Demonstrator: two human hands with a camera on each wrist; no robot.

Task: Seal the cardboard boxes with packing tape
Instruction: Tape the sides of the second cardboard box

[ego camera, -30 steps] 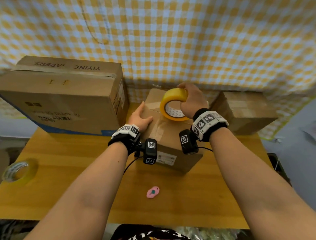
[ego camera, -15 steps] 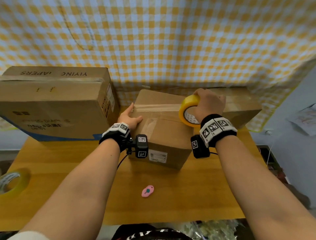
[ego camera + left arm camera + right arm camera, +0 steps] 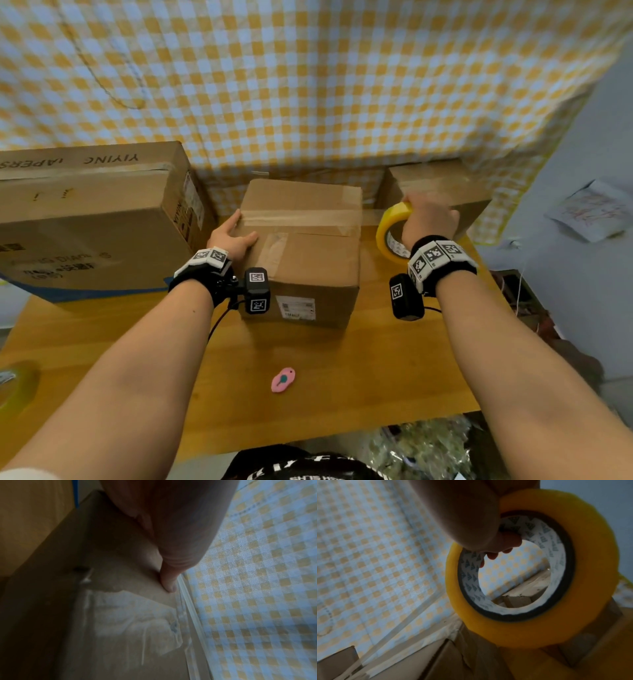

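Item 1, middle cardboard box (image 3: 301, 246): I see it standing on the wooden table (image 3: 342, 359), flaps down, a strip of clear tape (image 3: 298, 217) running across its top and off its right edge to the roll.

Item 2, yellow tape roll (image 3: 390, 236): held upright just beside the box's right side, above the table. My right hand (image 3: 428, 219) grasps it, fingers (image 3: 491, 555) curled through the core.

Item 3, left hand (image 3: 231, 236): flat against the box's upper left edge, fingers straight, pressing, grasping nothing.

Item 4, large printed box (image 3: 92, 219): left of the middle box.

Item 5, third box (image 3: 442, 185): behind my right hand.

Item 6, pink cutter (image 3: 283, 380): lying near the table's front.

Item 7, second tape roll (image 3: 15, 383): at the table's far left edge.
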